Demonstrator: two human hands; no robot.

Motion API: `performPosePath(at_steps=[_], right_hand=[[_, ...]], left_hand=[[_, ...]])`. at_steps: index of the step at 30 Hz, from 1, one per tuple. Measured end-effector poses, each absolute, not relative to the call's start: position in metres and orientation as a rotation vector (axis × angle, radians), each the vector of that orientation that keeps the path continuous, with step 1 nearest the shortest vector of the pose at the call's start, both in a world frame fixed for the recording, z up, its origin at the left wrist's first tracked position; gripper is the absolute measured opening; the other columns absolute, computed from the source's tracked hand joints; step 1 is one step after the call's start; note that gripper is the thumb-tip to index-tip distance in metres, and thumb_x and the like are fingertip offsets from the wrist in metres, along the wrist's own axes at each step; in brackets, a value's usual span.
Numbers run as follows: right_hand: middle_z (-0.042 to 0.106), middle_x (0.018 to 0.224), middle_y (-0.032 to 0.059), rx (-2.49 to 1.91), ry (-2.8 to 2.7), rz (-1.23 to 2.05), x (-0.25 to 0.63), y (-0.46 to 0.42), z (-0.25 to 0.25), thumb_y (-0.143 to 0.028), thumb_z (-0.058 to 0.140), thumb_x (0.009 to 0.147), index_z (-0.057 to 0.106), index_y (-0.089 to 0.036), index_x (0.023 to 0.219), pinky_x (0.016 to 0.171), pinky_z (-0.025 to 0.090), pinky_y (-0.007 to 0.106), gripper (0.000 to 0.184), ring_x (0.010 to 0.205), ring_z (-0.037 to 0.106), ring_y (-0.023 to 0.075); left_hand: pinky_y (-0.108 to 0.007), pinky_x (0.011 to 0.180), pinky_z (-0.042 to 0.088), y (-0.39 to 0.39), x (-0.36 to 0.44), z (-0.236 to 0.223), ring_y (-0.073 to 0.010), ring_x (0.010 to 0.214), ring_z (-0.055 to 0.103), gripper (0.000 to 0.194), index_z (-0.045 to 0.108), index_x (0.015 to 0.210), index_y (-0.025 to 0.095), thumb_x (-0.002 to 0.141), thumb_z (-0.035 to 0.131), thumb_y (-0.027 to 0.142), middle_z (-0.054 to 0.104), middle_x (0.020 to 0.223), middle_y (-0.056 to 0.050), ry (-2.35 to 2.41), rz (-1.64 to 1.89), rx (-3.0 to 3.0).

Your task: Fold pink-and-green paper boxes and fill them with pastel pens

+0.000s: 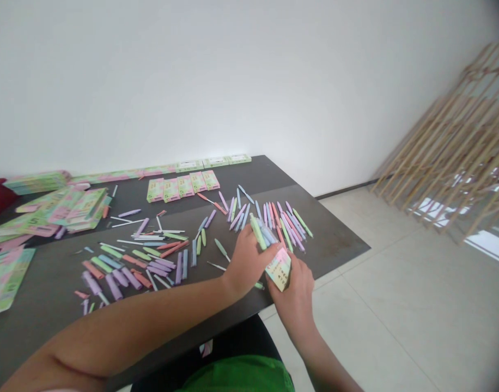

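While the right hand point(295, 286) grips a small printed carton point(279, 268), the left hand point(246, 262) grasps green and blue pens point(257, 233) at the carton's far end; how far they sit inside, I cannot tell. Beyond the carton lie loose pens point(289, 224); left of it, pen parts point(121, 267); farther back-left, five boxes point(184, 186), contents hidden.

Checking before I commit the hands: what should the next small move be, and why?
Probably have the left hand ease its pens toward the box: they jut beyond its far end, while the right hand holds the box.
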State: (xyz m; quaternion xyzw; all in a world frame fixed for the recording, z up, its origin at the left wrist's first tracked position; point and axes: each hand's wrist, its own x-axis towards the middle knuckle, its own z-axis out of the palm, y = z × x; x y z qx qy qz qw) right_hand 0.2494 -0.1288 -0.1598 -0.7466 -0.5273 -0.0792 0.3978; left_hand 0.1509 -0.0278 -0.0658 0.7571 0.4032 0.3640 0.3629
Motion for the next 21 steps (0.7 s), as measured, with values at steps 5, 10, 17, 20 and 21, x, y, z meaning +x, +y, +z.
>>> performPosePath(at_steps=[5,10,17,20,21], right_hand=[[0.055,0.111,0.0141,-1.847,-1.263,-0.179,0.254,-0.128,-0.159,-0.036,0.056,0.082,0.039,-0.017,0.133,0.086,0.041,0.046,0.057,0.103,0.050,0.0302],[0.054,0.116,0.0129,-1.760,-1.240,-0.122,0.260,-0.128,-0.159,-0.039,0.056,0.084,0.041,-0.019,0.133,0.089,0.041,0.044,0.055,0.106,0.050,0.0284],[0.053,0.116,0.0125,-1.721,-1.206,-0.137,0.274,-0.133,-0.165,-0.041,0.062,0.081,0.041,-0.019,0.131,0.088,0.042,0.042,0.059,0.107,0.050,0.0274],[0.054,0.115,0.0131,-1.747,-1.191,-0.147,0.283,-0.133,-0.167,-0.042,0.063,0.080,0.042,-0.017,0.131,0.087,0.043,0.042,0.061,0.106,0.051,0.0278],[0.054,0.115,0.0136,-1.756,-1.174,-0.142,0.285,-0.133,-0.167,-0.042,0.063,0.080,0.042,-0.016,0.132,0.087,0.043,0.042,0.061,0.106,0.051,0.0280]], left_hand=[[-0.042,0.109,0.034,-0.033,0.143,-0.059,-0.0271,0.120,0.050,0.024,0.069,0.098,0.021,0.079,0.066,0.035,0.058,0.120,-0.010,0.820,0.818,2.234],[-0.046,0.113,0.029,-0.048,0.124,-0.044,-0.0295,0.130,0.042,0.055,0.050,0.132,0.017,0.083,0.062,0.040,0.047,0.139,-0.014,0.665,0.714,2.516],[-0.028,0.084,0.050,0.004,0.097,-0.050,-0.0172,0.093,0.064,0.041,0.049,0.131,0.020,0.093,0.045,0.034,0.064,0.118,-0.008,0.937,0.788,2.347],[-0.031,0.093,0.046,0.043,0.091,-0.071,-0.0190,0.100,0.062,0.030,0.063,0.109,0.018,0.094,0.039,0.028,0.067,0.108,-0.009,0.993,0.610,2.624],[-0.030,0.094,0.045,0.052,0.091,-0.080,-0.0185,0.103,0.061,0.028,0.065,0.105,0.019,0.094,0.040,0.026,0.068,0.107,-0.008,0.930,0.527,2.675]])
